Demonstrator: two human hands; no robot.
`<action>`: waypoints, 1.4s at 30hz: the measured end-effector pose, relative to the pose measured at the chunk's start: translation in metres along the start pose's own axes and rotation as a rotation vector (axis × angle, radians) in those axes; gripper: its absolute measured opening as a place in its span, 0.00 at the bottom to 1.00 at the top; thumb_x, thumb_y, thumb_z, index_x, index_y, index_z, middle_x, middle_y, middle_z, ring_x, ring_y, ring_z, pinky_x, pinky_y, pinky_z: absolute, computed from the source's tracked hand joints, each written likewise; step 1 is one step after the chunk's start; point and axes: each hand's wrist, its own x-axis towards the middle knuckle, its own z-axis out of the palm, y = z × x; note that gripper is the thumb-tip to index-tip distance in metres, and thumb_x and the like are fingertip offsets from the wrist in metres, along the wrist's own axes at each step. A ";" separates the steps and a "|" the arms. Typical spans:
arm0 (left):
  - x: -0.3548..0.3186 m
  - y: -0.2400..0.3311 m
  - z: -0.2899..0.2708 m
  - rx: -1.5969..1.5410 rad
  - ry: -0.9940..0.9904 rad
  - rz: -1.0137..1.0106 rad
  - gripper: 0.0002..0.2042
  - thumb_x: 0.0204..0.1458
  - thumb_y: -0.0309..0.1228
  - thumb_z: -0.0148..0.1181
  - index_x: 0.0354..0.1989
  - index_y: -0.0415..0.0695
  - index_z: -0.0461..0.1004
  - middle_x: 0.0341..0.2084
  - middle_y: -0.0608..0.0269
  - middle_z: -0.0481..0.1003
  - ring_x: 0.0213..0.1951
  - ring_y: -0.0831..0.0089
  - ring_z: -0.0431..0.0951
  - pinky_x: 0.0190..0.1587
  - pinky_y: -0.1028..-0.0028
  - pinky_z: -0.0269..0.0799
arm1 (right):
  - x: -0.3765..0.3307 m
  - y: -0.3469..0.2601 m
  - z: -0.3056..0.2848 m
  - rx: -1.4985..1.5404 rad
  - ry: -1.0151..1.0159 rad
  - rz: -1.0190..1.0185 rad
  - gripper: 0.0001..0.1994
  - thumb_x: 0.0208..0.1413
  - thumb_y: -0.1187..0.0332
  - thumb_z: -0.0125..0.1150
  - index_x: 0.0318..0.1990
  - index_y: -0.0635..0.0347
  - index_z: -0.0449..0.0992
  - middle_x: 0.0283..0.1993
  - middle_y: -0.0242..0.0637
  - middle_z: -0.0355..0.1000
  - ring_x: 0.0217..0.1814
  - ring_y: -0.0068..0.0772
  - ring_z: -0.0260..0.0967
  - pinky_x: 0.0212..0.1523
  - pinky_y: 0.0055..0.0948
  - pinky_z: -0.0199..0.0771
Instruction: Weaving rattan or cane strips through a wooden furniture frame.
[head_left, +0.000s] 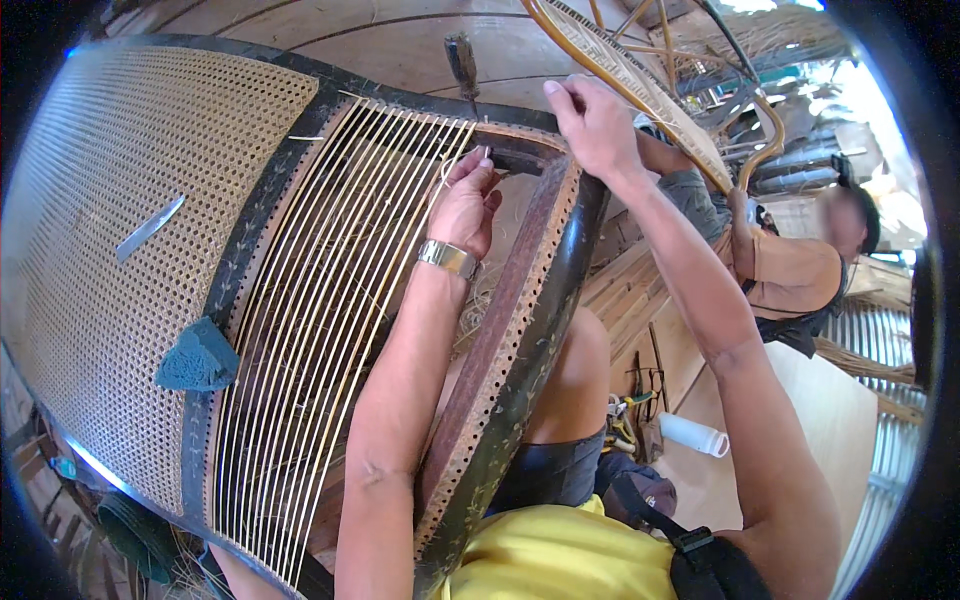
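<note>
A dark wooden frame [530, 375] with rows of small drilled holes lies before me. Pale cane strands [300, 330] run side by side across its opening. My left hand [466, 205], with a metal watch on its wrist, is inside the opening near the far rail. Its fingers are pinched on a cane strand, which loops beside the thumb. My right hand [597, 125] is raised above the frame's far right corner, fingers curled closed; whatever is in them does not show. An awl [461, 68] with a worn dark handle stands upright at the far rail, just beyond my left hand.
Finished woven cane panel [150, 290] fills the left side, with a knife blade [150, 228] and a blue sponge-like block [198, 357] on it. Another person [800, 260] sits at right near a curved cane chair [640, 75]. Pliers [625, 410] and a white cylinder [694, 435] lie lower right.
</note>
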 end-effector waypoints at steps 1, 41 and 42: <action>-0.001 0.002 -0.001 0.003 -0.017 -0.002 0.08 0.60 0.26 0.60 0.47 0.45 0.75 0.30 0.72 0.74 0.28 0.79 0.70 0.33 0.77 0.68 | 0.000 -0.005 0.000 0.002 0.004 -0.003 0.20 0.62 0.51 0.55 0.35 0.62 0.80 0.34 0.46 0.77 0.41 0.49 0.75 0.46 0.41 0.72; -0.004 -0.005 -0.007 -0.060 -0.017 -0.019 0.09 0.62 0.24 0.55 0.49 0.39 0.69 0.37 0.58 0.78 0.32 0.72 0.80 0.36 0.75 0.80 | 0.028 0.016 0.009 0.043 -0.170 0.100 0.20 0.65 0.56 0.53 0.50 0.66 0.74 0.37 0.46 0.78 0.41 0.40 0.77 0.45 0.36 0.75; -0.002 -0.004 -0.002 -0.059 0.000 -0.018 0.08 0.62 0.24 0.55 0.49 0.39 0.69 0.36 0.59 0.78 0.32 0.72 0.80 0.36 0.75 0.80 | 0.025 0.019 0.013 0.097 -0.012 0.045 0.19 0.65 0.56 0.53 0.48 0.66 0.76 0.38 0.51 0.79 0.42 0.48 0.78 0.47 0.38 0.75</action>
